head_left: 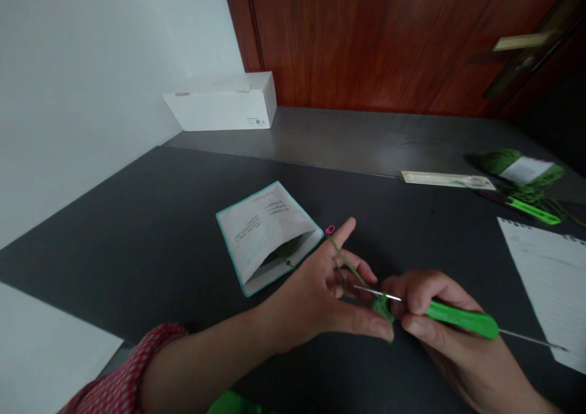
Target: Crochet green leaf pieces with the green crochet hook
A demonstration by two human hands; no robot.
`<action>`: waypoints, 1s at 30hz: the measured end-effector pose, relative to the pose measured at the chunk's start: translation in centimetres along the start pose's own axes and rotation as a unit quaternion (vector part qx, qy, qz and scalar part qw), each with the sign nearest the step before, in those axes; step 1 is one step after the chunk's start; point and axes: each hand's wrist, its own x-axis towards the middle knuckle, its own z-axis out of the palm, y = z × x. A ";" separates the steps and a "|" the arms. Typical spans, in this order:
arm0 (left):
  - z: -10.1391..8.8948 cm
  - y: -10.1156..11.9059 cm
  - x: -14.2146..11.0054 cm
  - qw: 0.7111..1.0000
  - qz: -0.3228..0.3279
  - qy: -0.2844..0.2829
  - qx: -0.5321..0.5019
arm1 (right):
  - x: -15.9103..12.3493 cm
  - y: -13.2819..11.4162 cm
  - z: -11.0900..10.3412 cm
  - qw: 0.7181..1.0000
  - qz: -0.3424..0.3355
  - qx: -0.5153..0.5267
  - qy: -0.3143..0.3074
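"Grip on that little green crochet piece (381,307): how hard are you pinching?"

"Lightly. My left hand (311,289) has it between thumb and fingertips, forefinger raised, though my fingers hide exactly where they meet it. My right hand (442,322) is closed around the green handle of a crochet hook (462,318), just beside the piece."

"What's around you?"

"A wooden door (366,35) and a white wall (91,78) rise beyond the dark grey tabletop (137,237). A lined paper sheet (553,286) lies to my right, and a white box (220,104) sits in the far corner. Nearer my left hand is a teal-edged paper pouch (263,234), and far off to the right is a ball of green yarn (522,167)."

"And how will the piece handle?"

"I'd judge it light, soft and easily squashed, so it's best held close to the hook by its thick edge, not by the loose strand. That green yarn strand (348,267) runs up over my left fingers and should give under any tug. The hook's steel shaft (375,292) looks stiff and slick, and it reaches the piece, but I can't tell whether it's caught in a stitch. A tiny pink stitch marker (330,229) lies just past my forefinger."
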 end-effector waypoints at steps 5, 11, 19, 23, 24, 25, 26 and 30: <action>-0.7 0.7 0.6 0.997 0.040 0.038 -0.052 | -0.2 -0.6 -0.3 0.999 0.002 0.023 0.023; -1.9 1.5 0.9 0.990 0.025 0.068 0.118 | -0.2 -1.3 -1.1 0.999 0.003 0.038 0.011; -3.9 5.3 -0.4 0.945 0.142 0.167 0.242 | 0.2 -2.5 -2.1 0.998 -0.011 0.035 -0.043; -3.5 4.6 -0.7 0.829 0.209 0.221 0.470 | 0.2 -2.4 -1.7 0.997 0.000 0.044 -0.059; -3.3 4.2 -0.7 0.790 0.231 0.207 0.528 | 0.2 -2.3 -1.5 0.997 0.003 0.042 -0.064; -3.0 3.9 -0.8 0.755 0.252 0.184 0.577 | 0.2 -2.3 -1.3 0.997 0.007 0.040 -0.069; -2.8 3.5 -0.9 0.732 0.274 0.164 0.602 | 0.2 -2.2 -1.2 0.997 0.010 0.039 -0.071; -2.1 2.9 -1.2 0.790 0.265 0.104 0.543 | 0.3 -2.1 -1.1 0.995 0.022 0.045 -0.081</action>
